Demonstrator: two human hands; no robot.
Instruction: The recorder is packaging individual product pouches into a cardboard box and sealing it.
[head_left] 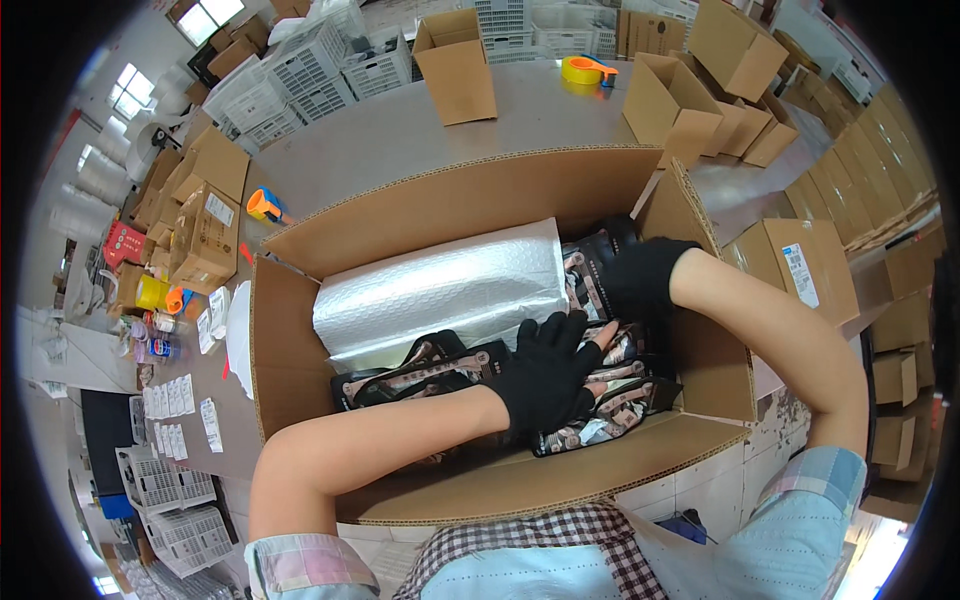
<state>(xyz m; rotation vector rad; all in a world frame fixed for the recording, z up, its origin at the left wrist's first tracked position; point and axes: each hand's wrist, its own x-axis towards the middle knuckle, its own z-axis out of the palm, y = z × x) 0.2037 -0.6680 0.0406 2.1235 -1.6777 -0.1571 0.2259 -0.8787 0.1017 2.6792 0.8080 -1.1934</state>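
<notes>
A large open cardboard box (pixel 450 195) stands before me with its flaps up. Inside, a silver bubble-wrap bundle (pixel 440 285) lies along the far side. Black printed pouches (pixel 610 420) fill the near and right parts. My left hand (pixel 548 370), in a black fingerless glove, rests on the pouches with its fingers spread. In a matching glove, my right hand (pixel 648 278) reaches into the far right corner, against a dark pouch (pixel 585 280) beside the silver bundle. Its fingers are hidden, so I cannot tell whether it grips anything.
On the table (pixel 370 175), an orange tape dispenser (pixel 266 205) stands left of the box, and another with yellow tape (pixel 585 72) lies at the back. Paper labels (pixel 212 425) lie at left. Small open cartons (pixel 455 70) and white crates (pixel 310 60) stand beyond.
</notes>
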